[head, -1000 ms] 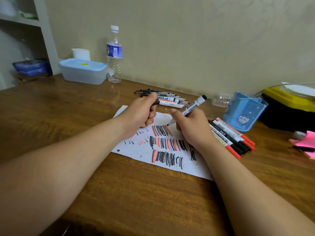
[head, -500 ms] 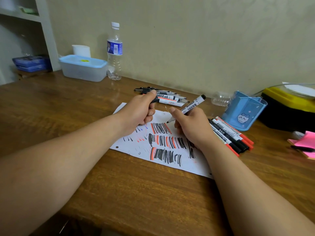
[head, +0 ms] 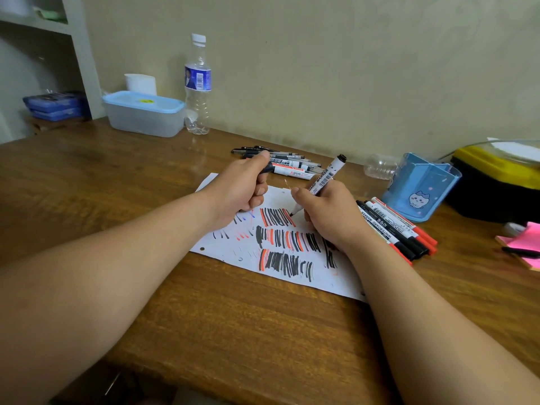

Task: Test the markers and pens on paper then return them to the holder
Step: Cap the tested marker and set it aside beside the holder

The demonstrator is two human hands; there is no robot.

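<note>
My right hand [head: 330, 211] grips a white whiteboard marker [head: 325, 176] with its tip down on the white paper [head: 230, 247], beside rows of black and red strokes. Fisted on the paper's upper left, my left hand [head: 242, 191] holds a black marker cap [head: 267, 168]. Behind my hands, a pile of pens and markers [head: 292, 165] lies on the table. Another row of markers [head: 394, 229] with black and red caps lies right of the paper. The blue holder [head: 420, 188] stands at the right, apparently empty.
The wooden table [head: 204, 311] carries a lidded plastic box [head: 144, 112] and a water bottle [head: 197, 86] at the back left. A black and yellow case [head: 496, 182] and pink sticky notes [head: 523, 244] with a pen on them lie far right. A crushed clear bottle [head: 378, 166] lies behind the holder.
The marker tip has come down to the paper near the top row of strokes. My left hand stays fisted on the cap.
</note>
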